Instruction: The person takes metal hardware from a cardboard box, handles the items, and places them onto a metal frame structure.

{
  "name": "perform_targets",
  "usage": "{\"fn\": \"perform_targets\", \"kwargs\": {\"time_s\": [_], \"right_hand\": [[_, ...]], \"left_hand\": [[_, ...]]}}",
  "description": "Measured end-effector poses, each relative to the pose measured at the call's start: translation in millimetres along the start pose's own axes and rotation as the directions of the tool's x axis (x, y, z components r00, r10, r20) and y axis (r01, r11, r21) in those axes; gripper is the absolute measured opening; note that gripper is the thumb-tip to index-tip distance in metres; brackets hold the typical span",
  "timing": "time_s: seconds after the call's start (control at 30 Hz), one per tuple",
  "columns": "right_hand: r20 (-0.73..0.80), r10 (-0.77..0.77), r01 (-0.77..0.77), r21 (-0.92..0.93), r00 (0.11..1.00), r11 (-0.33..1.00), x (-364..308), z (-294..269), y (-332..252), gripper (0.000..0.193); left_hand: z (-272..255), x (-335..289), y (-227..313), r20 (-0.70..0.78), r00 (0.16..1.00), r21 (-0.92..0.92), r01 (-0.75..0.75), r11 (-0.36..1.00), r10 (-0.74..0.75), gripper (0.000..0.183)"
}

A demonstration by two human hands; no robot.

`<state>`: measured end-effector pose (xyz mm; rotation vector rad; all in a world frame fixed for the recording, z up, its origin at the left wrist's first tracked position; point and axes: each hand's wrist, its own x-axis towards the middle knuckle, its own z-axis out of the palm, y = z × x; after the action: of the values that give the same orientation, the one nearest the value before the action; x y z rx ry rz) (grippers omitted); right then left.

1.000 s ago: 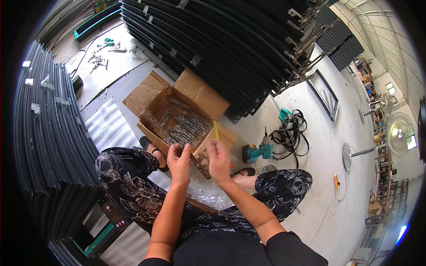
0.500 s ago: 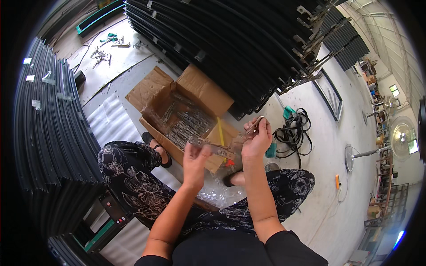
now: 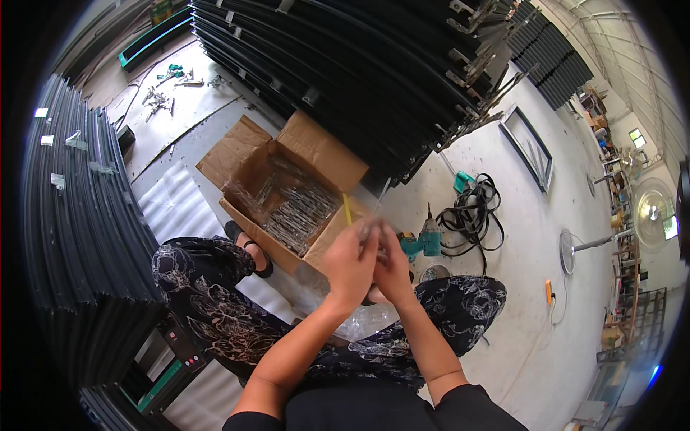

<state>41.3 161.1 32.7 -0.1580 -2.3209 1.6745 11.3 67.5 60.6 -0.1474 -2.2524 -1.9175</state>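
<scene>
Head view, sole entry. Item one: a thin metal strip [image 3: 383, 194], located between the two hands, its free end jutting beyond the fingertips; remainder covered. Left hand [image 3: 346, 267] and right hand [image 3: 393, 271]: met together, fingers of both bent inward and closed about the strip; motion blur hid the exact pinch of each. Handling, as judged: stiff, fairly light, hardly fragile, smooth enough to slip; best taken by the flat faces near the middle, fingertips kept off the ends in case of edges or moving joints. Item two: open cardboard box [image 3: 322, 152], left of and beyond the fingers, containing many loose metal pieces [image 3: 298, 212]. Item three: teal power drill [image 3: 431, 241], just right of the fingers. Item four: black cable [image 3: 451, 219], coiled farther right. Item five: clear plastic [image 3: 366, 323], nearer the body than the fingers.
</scene>
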Motion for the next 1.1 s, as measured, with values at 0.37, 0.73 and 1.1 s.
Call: {"fn": "perform_targets", "kwargs": {"time_s": [0.37,0.73,1.1], "right_hand": [[-0.065,-0.145,0.093,-0.504,0.987,0.858,48,-34,-3,0.028],[-0.219,-0.166,0.027,-0.526,0.961,0.85,94,-44,13,0.021],[-0.157,-0.149,0.047,-0.519,0.976,0.854,102,-54,13,0.017]], "left_hand": [[42,29,13,0.08,0.975,0.079,-0.213,0.974,0.207,0.022],[86,71,-1,0.1,0.971,0.018,-0.221,0.975,0.218,0.022],[86,80,13,0.121,0.974,0.082,-0.2,0.976,0.19,0.021]]}}
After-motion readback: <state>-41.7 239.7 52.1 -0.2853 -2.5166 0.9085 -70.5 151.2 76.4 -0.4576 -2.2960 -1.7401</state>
